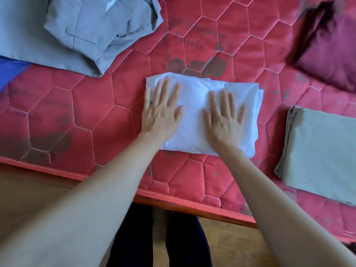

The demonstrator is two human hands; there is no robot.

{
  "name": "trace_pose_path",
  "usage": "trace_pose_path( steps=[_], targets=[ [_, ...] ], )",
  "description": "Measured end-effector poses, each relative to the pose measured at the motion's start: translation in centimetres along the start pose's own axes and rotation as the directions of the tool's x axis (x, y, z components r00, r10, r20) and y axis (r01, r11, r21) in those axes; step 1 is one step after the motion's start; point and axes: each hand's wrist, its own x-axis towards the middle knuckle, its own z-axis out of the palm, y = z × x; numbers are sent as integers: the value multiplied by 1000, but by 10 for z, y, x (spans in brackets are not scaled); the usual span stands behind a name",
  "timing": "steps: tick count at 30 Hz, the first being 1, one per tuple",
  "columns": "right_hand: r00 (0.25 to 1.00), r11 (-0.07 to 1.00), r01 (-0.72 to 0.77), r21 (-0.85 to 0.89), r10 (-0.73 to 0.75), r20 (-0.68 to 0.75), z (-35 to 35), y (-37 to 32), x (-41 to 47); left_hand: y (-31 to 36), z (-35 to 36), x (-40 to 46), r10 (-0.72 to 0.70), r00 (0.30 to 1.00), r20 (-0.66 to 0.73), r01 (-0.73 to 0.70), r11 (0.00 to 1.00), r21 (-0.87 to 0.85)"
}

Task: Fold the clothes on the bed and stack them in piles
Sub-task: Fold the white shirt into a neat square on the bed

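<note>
Right, head view only, so one pass: both hands flat with fingers spread, pressing down on the folded white garment (194, 116), which sits mid-bed near the front edge of the red quilted mattress (81, 105). Left hand (161, 110) covers its left side, right hand (224, 116) sits right of centre; hands are apart, palms down, gripping nothing. My read: last smoothing pass before it goes onto a pile

Folded beige piece (319, 151) lies to the right, well apart from the white one, probably the pile start. Unfolded grey clothes (92, 35) are heaped top-left with a bit of blue fabric (9, 72) under their edge. Dark maroon pillow (331, 51) top-right

Risks I see from here:
- right edge of the white fold shows loose layers fanning out; lifting it one-handed or from the top layer alone could let it open
- thin slippery cloth, so sliding it across the quilt could drag the bottom layer and skew the fold
- dropping it off-centre on the beige piece gives a leaning pile
</note>
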Motion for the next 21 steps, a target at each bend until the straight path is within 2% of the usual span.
trace_pose_path(
  steps=[3,8,10,12,14,17,19,21],
  targets=[
    [975,973,-206,109,213,-58,7,36,-16,-15,9,10,8,1000,-27,-7,999,44],
    [951,933,-284,220,304,-61,2,50,-21,-7,3,3,32,995,-91,-27,998,52],
    [954,957,-249,151,269,-133,-5,51,-19,-6,-2,-1,70,991,-117,-60,995,83],
    [970,985,-145,88,160,-183,-13,45,-10,-7,-4,-1,91,983,-159,-75,991,107],
    [984,998,-33,60,43,-175,-20,33,5,-10,-4,5,66,980,-189,-48,994,97],
    [987,993,117,17,-115,-108,-16,10,25,-15,1,17,-16,988,-155,21,999,31],
    [991,992,123,27,-121,-52,-8,8,30,-19,7,20,-48,992,-120,47,999,-14],
    [998,999,-9,52,12,-60,-2,24,27,-20,9,20,-59,993,-106,55,998,-40]
  ],
)
